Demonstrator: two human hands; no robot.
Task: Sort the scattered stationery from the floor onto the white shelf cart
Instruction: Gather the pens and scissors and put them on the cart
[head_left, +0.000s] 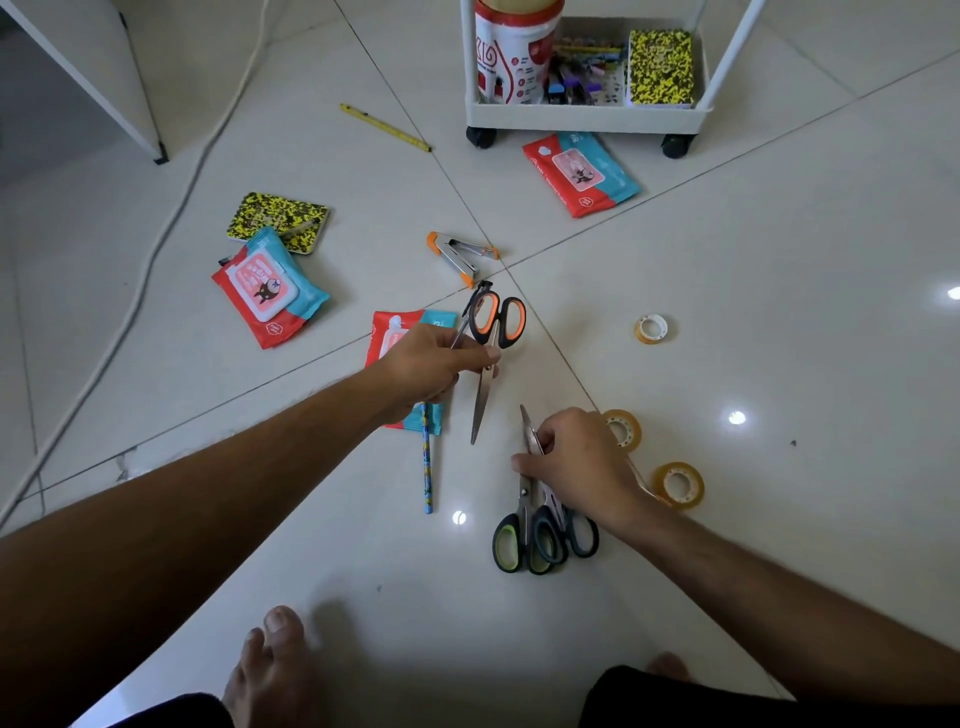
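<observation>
My left hand (434, 366) grips orange-handled scissors (496, 322) by the blades, lifted off the floor. Closer to me, my right hand (576, 462) is closed on two pairs of scissors (540, 540) with green-black and dark handles. A blue pencil (427, 467), a stapler (460, 254), a yellow pencil (384, 126), three tape rolls (678, 484) (622, 426) (651, 328), a yellow-black notebook (280, 221) and wipe packs (270, 288) (579, 174) lie on the floor. The white shelf cart (587, 117) stands at the top.
The cart's bottom tray holds a red-white canister (511, 57), several pens and a yellow-black notebook (660, 67). A white cable (171, 223) runs along the left. A furniture leg (156, 150) is top left. My bare foot (270, 670) is at the bottom.
</observation>
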